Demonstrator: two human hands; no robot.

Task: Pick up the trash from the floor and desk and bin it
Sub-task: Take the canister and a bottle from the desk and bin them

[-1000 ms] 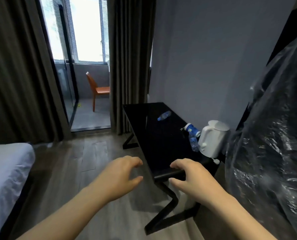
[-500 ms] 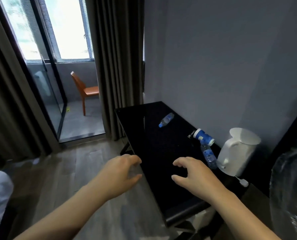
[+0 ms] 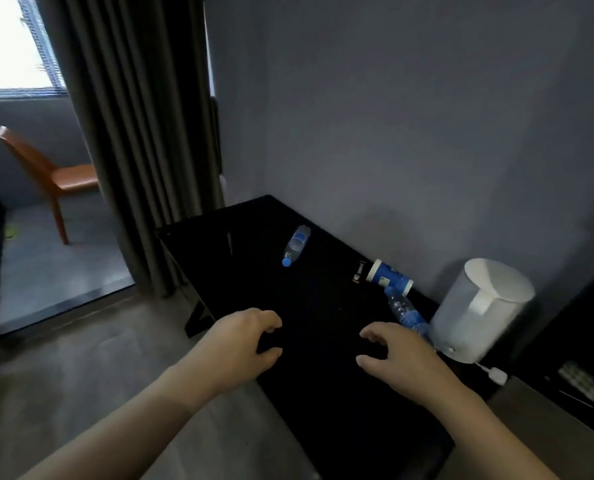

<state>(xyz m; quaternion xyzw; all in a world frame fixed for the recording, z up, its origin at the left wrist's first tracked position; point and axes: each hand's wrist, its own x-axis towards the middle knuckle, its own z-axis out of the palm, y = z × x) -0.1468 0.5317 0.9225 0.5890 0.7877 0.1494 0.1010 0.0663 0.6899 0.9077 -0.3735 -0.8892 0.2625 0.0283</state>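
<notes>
Glossy black desk (image 3: 323, 393), clear plastic bottles (image 3: 296, 244) — matt white plastic kettle (image 3: 475, 310), heavy cloth curtain (image 3: 139, 133).

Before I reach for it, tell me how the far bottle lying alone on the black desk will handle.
The far bottle lies on its side on the smooth desk, so a nudge would probably roll it. It looks like thin clear plastic, likely light and apt to dent under a squeeze.

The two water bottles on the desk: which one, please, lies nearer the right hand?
The bottle beside the white kettle, just past the right hand; the other bottle lies alone farther back.
</notes>
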